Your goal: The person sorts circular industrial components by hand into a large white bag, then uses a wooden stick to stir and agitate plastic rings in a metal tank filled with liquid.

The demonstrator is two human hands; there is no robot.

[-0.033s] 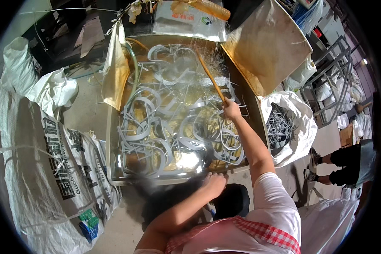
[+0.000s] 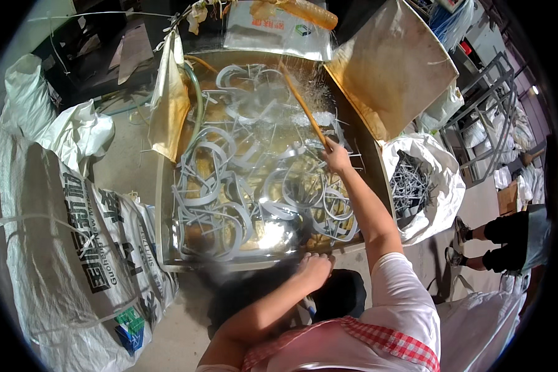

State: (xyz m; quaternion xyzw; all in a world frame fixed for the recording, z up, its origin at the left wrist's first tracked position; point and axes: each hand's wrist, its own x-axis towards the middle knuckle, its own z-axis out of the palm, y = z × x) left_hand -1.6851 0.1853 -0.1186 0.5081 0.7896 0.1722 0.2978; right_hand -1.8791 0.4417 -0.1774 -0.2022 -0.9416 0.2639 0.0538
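A large water-filled tub (image 2: 167, 229) stands in front of me. Curled grey-white plastic strips (image 2: 212, 186) and thin straight pieces lie in its water. My right hand (image 2: 337, 157) is closed round the lower end of a long tan stick (image 2: 304, 108), which slants up and left across the tub's far half. White froth shows beside the stick, and fine spray falls near its far end. At the near rim, my left hand (image 2: 316, 270) rests with its fingers curled over the edge; the fingertips are partly hidden.
A white sack (image 2: 443, 167) of thin grey pieces stands against the tub's right side. Large woven sacks (image 2: 49, 260) fill the left. A stained board (image 2: 394, 68) leans at the far right corner, and a green hose (image 2: 198, 105) hangs in at the left. Another person's legs (image 2: 496, 245) show at right.
My right hand has moved slightly up and left, and the stick's far end has shifted with it. The froth beside the stick is broader. My left hand stays at the rim.
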